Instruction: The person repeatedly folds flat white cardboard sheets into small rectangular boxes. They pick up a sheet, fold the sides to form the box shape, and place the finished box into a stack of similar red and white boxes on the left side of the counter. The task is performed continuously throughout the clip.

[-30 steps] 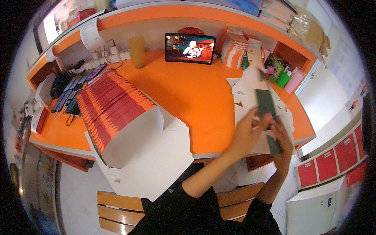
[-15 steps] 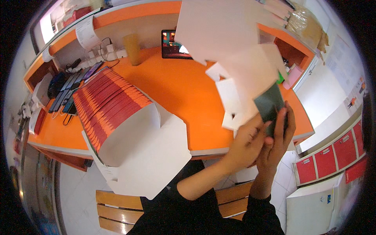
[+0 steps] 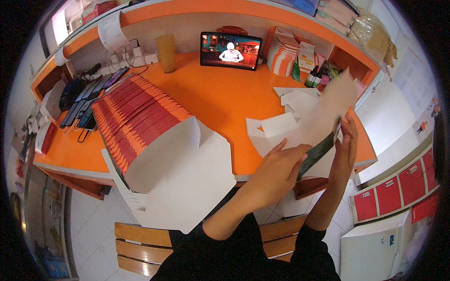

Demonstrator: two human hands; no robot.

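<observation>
A die-cut cardboard box blank [image 3: 333, 110], pale inside and dark green outside, is between my hands at the right of the orange desk. Its raised panel is smeared by motion. My left hand [image 3: 279, 172] grips its near part beside the green face, fingers bent over the card, thumb pointing up. At its right edge my right hand [image 3: 346, 140] has its fingers closed on the card. More pale cut flaps [image 3: 276, 126] lie on the desk beyond my left hand. To the left rests a stack of red-and-orange patterned box blanks [image 3: 140, 117], with a large white panel [image 3: 187, 187] overhanging the desk edge.
A tablet [image 3: 230, 50] stands at the back, with a yellow cup [image 3: 166, 54] to its left. Several phones [image 3: 86, 103] and cables lie at the far left. Striped cartons [image 3: 283, 54] and a dark bottle [image 3: 313, 77] stand back right. A wooden slatted bench [image 3: 143, 253] is below.
The large pale panel that rose in front of the tablet has come down and tilted to the right, uncovering the tablet and cartons. My hands have moved apart along the blank.
</observation>
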